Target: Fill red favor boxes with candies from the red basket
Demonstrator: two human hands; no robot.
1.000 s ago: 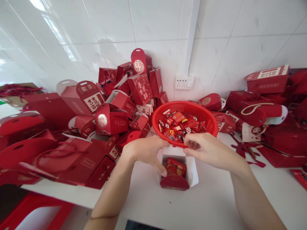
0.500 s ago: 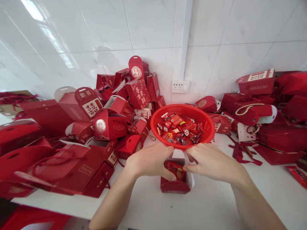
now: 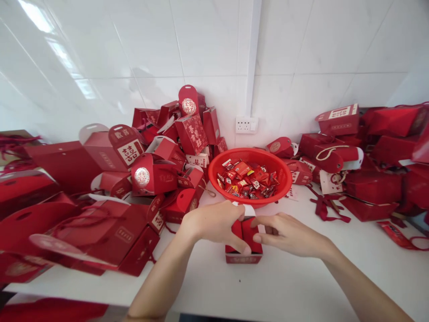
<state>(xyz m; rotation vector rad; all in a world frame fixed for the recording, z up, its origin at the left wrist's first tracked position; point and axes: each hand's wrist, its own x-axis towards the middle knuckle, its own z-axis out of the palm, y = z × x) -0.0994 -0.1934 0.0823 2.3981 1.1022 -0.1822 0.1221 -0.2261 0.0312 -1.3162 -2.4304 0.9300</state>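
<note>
A small red gift box (image 3: pixel 243 257) stands on the white table (image 3: pixel 284 286) just in front of me. My left hand (image 3: pixel 214 223) presses on its left top flap, thumb down on the front. My right hand (image 3: pixel 290 235) pinches the right flap, fingers closed on it. The two red flaps are folded together over the top, and the contents are hidden. Right behind the box sits a round red basket (image 3: pixel 214 172) filled with wrapped red sweets (image 3: pixel 248 179).
A heap of red gift boxes (image 3: pixel 157 170) and larger red bags (image 3: pixel 83 223) covers the table's left side up to the tiled wall. More red boxes (image 3: pixel 368 179) and loose red cords (image 3: pixel 323 210) lie at the right. A white wall socket (image 3: pixel 246 125) is behind the basket.
The box was open with a sweet packet showing inside. Both hands have folded its flaps shut over the top. The view has shifted slightly.
</note>
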